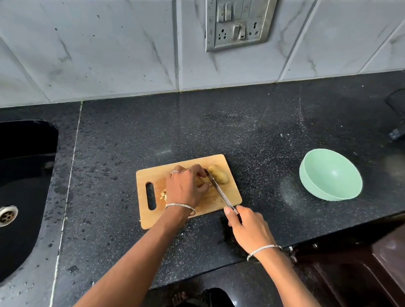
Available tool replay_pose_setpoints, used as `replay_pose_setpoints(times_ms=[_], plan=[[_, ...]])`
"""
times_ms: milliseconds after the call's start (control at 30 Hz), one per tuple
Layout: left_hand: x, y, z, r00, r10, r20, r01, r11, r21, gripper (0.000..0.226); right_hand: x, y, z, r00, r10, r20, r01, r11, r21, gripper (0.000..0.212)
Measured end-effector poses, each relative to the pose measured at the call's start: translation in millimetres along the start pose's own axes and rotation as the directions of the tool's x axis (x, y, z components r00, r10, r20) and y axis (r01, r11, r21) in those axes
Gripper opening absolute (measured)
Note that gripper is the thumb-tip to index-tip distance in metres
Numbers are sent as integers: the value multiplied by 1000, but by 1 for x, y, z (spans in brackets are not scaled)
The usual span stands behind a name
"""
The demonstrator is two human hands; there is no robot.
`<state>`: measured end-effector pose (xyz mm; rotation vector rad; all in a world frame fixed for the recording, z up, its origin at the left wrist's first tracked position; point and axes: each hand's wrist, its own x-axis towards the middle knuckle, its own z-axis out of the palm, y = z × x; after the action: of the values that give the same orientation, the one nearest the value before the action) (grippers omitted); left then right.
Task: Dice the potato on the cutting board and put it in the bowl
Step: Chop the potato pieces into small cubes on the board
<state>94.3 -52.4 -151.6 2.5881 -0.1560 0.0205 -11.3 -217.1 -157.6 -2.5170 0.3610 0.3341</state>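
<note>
At nine o'clock from the work lies a black sink (12,189), and the wooden cutting board (227,197) sits mid-counter. At the board's nine o'clock side, by its handle slot, a small heap of pale diced pieces (163,194) peeks out beside the left hand (186,185). That hand is arched with its fingers curled down over a cut piece (201,182), pinning it to the board; most of the piece is hidden. Just beside its fingertips runs the knife (220,192), blade pointing to eleven o'clock. A skin-on potato half (218,175) lies apart at the board's one o'clock corner. The right hand (249,227), at the board's five o'clock edge, is wrapped firmly round the knife handle with the thumb along the top. The mint-green bowl (332,178) stands well apart at three o'clock, nothing visible in it. Raw potato is likely firm and dense, wet and slippery on cut faces, so it is best held flat-side down with knuckles guiding the blade; the dice are light and can be scooped. At twelve o'clock, the wall switch plate (239,20) shows no legible writing, nor does anything else.
</note>
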Motion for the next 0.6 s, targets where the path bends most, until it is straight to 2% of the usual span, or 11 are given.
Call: replay_pose_setpoints(times_ms=[367,600], plan=[[0,-6,0,1000,11,-24,-13,997,-75,20,-1,-7,-5,998,40,55,-43,997,67,48],[-1,-10,1,999,24,-26,-26,997,-77,19,-1,-2,-1,998,52,42,-52,999,-6,52]])
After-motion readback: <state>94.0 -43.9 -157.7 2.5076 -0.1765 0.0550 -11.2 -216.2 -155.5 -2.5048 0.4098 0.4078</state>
